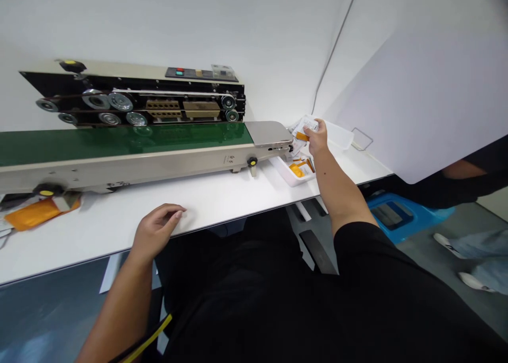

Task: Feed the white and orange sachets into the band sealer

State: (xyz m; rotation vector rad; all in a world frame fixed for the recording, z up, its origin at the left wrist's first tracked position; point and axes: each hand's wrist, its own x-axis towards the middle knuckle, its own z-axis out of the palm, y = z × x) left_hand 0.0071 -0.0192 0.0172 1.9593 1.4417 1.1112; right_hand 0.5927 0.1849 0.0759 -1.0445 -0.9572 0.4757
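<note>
In the head view my right hand [318,138] is closed around a white packet [308,124] with an orange part at its lower edge. It holds the packet up past the right end of the band sealer [190,162], over a white plastic bin [291,178]. Orange and white packets [298,169] lie in that bin. My left hand [156,230] hovers by the table's front edge, fingers loosely bent and thumb apart, with nothing in it.
The sealer's green belt [178,139] runs below its rollers along the wall. Orange packets [37,214] lie at the far left of the white table [214,201]. Another clear bin [340,135] is at the right. Beyond are a blue stool [413,228] and another person's legs [482,246].
</note>
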